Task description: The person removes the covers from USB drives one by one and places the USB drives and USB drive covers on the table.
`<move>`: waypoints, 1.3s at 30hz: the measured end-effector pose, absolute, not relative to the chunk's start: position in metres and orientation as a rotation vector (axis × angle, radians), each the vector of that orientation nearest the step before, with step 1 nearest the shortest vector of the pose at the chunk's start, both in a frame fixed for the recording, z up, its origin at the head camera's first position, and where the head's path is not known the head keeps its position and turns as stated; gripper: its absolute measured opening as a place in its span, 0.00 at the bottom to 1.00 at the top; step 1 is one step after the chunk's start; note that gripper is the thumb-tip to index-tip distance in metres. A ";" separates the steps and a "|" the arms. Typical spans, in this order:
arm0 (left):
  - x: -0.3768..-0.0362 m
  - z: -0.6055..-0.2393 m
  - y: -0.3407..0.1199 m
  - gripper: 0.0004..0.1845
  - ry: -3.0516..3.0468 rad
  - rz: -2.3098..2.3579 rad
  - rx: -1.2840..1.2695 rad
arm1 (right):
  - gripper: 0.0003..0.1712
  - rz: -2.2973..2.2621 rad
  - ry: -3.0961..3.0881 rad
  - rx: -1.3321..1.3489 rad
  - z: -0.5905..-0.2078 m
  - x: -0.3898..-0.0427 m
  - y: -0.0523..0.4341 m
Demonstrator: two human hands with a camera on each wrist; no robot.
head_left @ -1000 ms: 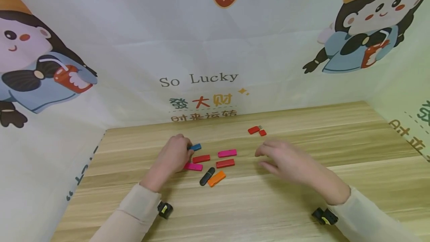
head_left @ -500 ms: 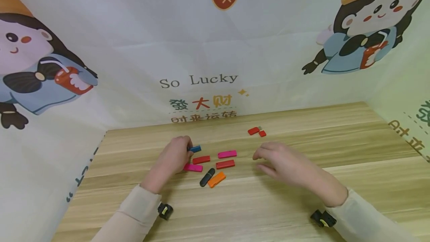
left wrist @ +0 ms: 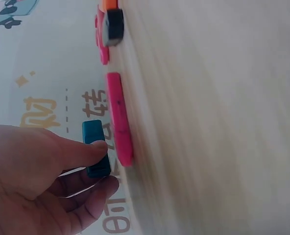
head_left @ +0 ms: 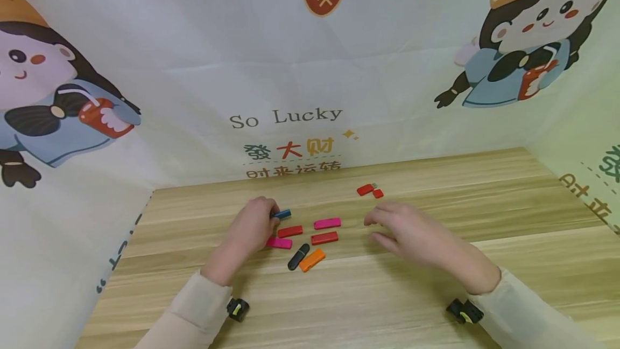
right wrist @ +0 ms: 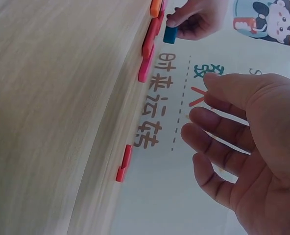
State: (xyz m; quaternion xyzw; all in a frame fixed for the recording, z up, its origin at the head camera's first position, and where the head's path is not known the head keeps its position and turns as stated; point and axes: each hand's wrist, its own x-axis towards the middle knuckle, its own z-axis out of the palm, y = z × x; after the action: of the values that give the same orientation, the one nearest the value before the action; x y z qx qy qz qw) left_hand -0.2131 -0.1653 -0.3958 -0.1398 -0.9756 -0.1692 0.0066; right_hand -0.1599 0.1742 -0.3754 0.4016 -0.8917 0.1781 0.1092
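Observation:
My left hand (head_left: 253,224) pinches a blue USB stick (left wrist: 96,154) between thumb and fingers. In the right wrist view this stick appears held just off the table. A pink USB stick (head_left: 279,243) lies beside that hand, and a red USB stick (head_left: 290,231) just right of it. Further right lie another pink USB stick (head_left: 327,223) and a second red USB stick (head_left: 324,238). Nearer the front, a black USB stick (head_left: 298,257) and an orange USB stick (head_left: 312,260) lie side by side. My right hand (head_left: 411,233) hovers with loosely bent fingers, holding nothing.
At the back of the wooden table (head_left: 387,306) lies an uncapped red USB stick (head_left: 365,189), its metal plug showing, with its red cap (head_left: 378,194) next to it. A printed cloth (head_left: 203,85) hangs behind the table and along both sides.
The blue USB stick has tilted slightly in my left hand. My right hand has shifted a little to the left. The other sticks lie where they were.

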 end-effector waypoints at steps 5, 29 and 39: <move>-0.206 -0.390 -0.160 0.03 -3.024 -0.549 -0.445 | 0.13 0.528 -2.621 1.172 -0.374 -0.162 0.174; -0.167 -0.366 -0.113 0.03 -2.872 -0.632 -0.580 | 0.22 0.549 -2.689 1.092 -0.367 -0.170 0.161; -0.158 -0.365 -0.097 0.02 -2.854 -0.720 -0.631 | 0.22 0.533 -2.674 1.102 -0.365 -0.171 0.153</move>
State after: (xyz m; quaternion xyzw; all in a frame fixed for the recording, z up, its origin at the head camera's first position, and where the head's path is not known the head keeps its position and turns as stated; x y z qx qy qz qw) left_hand -0.1583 -0.0970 -0.3646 -0.2093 -0.9460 -0.2388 0.0657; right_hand -0.1715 0.1533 -0.3650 0.3728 -0.9047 0.1805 0.1002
